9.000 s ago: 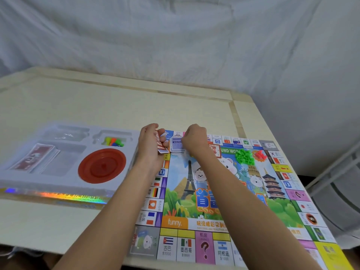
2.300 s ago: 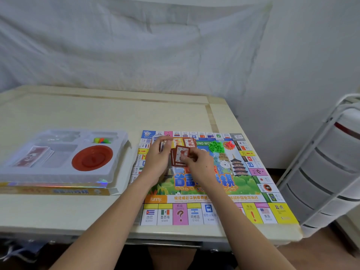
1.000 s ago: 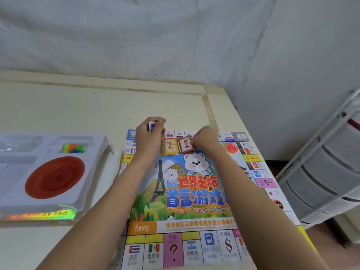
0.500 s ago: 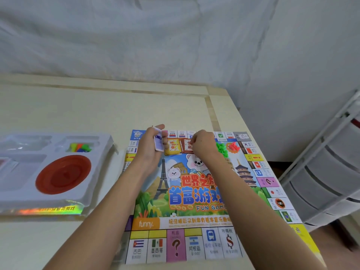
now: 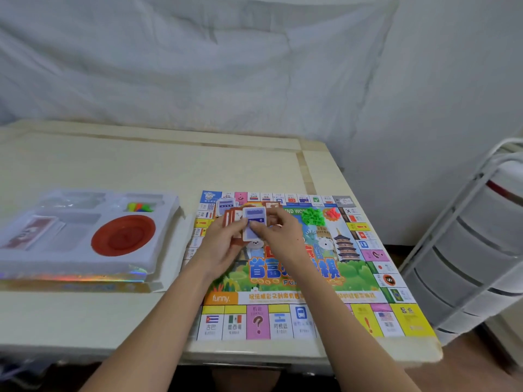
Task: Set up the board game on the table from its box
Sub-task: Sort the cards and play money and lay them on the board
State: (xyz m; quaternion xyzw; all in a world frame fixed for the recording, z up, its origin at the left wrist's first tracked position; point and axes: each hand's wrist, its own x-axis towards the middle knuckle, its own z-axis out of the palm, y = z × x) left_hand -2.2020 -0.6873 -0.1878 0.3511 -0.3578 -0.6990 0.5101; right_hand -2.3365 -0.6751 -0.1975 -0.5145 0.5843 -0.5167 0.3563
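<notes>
The colourful game board [image 5: 297, 281] lies flat on the right part of the table. Above its middle my left hand [image 5: 223, 239] holds a small fan of cards [image 5: 253, 223], blue-faced in front and red-backed behind. My right hand [image 5: 278, 230] pinches the front blue card. A small card pile [image 5: 225, 205] rests near the board's far left corner. Green houses [image 5: 312, 216] and red pieces [image 5: 332, 213] sit in heaps at the far right of the board. The open game box [image 5: 85, 275] with its white plastic insert stands to the left.
The insert holds a red round dish [image 5: 123, 236], a deck of red-backed cards [image 5: 28, 232] and coloured pawns [image 5: 138, 207]. A white drawer cart [image 5: 475, 250] stands right of the table. The beige table [image 5: 113, 165] ends close to the board's near edge.
Both hands have drawn back from the board's far edge toward its middle and come together. My right hand, which was setting a card down, now grips the front blue card of the fan.
</notes>
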